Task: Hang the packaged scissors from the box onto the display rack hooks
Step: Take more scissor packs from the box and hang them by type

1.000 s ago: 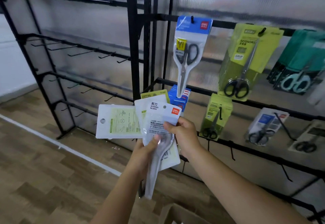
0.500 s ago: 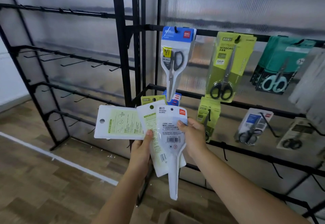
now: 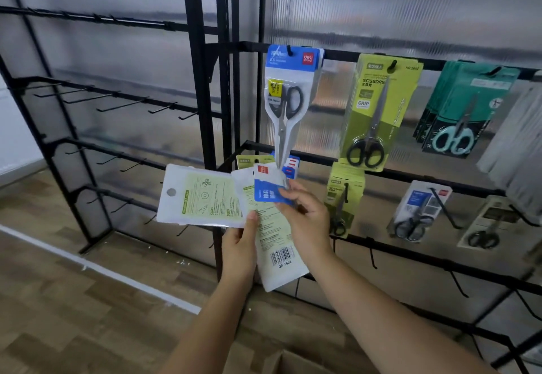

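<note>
My left hand [image 3: 240, 244] grips a fan of scissor packs seen from the back: one white and green pack [image 3: 202, 197] lies sideways to the left, another [image 3: 275, 244] points down with its barcode showing. My right hand [image 3: 305, 215] pinches a blue-headed scissor pack [image 3: 268, 189] in front of the fan, turned so its blue card faces me. The black display rack [image 3: 381, 171] stands just behind, with a blue pack [image 3: 290, 92] and a green pack [image 3: 378, 109] hanging on its top rail.
Teal packs [image 3: 466, 109] hang at the upper right, smaller packs [image 3: 416, 212] on the lower rail. A second rack [image 3: 123, 101] on the left carries bare hooks. The cardboard box [image 3: 296, 362] shows at the bottom edge. Wood floor spreads to the left.
My right hand has turned the front pack over and lifted it, so the blue card now faces me instead of the white back. The view has moved closer to the rack.
</note>
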Action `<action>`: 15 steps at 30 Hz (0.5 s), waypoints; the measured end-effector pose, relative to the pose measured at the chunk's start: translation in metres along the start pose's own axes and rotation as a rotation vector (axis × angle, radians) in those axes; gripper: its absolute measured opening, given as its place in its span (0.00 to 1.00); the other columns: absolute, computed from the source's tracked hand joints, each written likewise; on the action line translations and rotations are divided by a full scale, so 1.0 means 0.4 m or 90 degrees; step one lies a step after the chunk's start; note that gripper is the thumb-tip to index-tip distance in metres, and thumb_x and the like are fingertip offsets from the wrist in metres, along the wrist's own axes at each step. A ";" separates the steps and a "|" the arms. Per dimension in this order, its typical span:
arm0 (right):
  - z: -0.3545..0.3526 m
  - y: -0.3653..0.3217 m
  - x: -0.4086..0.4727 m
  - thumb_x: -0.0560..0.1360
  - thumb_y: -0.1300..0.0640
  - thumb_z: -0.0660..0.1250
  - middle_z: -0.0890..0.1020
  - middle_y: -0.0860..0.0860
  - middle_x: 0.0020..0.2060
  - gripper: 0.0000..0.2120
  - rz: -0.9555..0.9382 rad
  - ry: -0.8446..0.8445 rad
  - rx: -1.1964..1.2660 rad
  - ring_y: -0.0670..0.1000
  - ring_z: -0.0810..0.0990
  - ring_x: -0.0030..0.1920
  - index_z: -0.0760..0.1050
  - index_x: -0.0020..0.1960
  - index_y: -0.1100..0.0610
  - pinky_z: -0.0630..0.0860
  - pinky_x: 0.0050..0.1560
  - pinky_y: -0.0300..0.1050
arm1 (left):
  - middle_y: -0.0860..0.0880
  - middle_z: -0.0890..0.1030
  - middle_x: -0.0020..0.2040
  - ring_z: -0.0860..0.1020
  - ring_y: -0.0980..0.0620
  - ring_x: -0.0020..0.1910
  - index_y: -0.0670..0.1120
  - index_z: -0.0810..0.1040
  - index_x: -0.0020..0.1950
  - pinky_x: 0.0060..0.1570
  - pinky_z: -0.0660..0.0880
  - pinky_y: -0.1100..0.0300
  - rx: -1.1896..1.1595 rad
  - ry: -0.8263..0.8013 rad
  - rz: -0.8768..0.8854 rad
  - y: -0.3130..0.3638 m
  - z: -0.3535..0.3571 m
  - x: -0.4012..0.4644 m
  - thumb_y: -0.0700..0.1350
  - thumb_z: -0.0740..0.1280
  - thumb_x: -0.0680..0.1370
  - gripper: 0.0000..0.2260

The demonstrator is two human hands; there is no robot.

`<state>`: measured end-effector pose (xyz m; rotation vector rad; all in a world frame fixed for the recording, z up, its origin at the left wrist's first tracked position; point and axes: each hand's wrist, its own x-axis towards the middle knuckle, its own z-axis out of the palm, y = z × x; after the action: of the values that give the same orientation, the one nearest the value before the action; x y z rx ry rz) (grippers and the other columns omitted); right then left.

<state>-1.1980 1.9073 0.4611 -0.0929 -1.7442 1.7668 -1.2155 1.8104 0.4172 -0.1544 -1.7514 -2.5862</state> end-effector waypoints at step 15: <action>-0.014 0.024 0.029 0.71 0.61 0.71 0.65 0.48 0.55 0.29 0.197 -0.163 -0.202 0.49 0.69 0.61 0.67 0.69 0.53 0.74 0.61 0.52 | 0.47 0.84 0.52 0.83 0.53 0.48 0.41 0.77 0.61 0.39 0.78 0.65 -0.026 -0.042 -0.076 -0.007 -0.058 -0.040 0.41 0.61 0.80 0.11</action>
<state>-1.2081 1.9184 0.4561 -0.2961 -2.2917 1.7574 -1.2016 1.7891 0.4047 -0.1410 -1.7813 -2.7317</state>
